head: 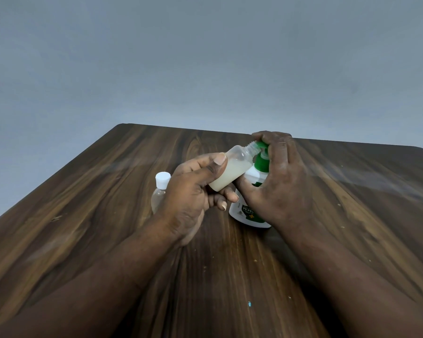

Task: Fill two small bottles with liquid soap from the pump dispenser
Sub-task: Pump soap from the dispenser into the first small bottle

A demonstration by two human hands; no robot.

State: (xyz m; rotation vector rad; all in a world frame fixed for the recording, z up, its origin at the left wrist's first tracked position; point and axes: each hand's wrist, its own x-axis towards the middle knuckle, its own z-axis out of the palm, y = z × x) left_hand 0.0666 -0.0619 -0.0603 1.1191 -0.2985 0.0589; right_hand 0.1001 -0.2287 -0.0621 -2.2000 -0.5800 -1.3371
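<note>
My left hand grips a small clear bottle, uncapped and tilted, with whitish soap filling its lower half. Its threaded neck points up and right at the green nozzle of the pump dispenser, a white bottle with a green pump head standing on the table. My right hand curls over the pump head, fingers on top and palm hiding much of the dispenser's body. A second small clear bottle with a white cap stands upright just left of my left hand, partly hidden behind it.
The dark wooden table stretches out with its far edge just behind the hands. A plain grey wall rises beyond it. Small crumbs and a tiny blue speck lie on the near part of the table.
</note>
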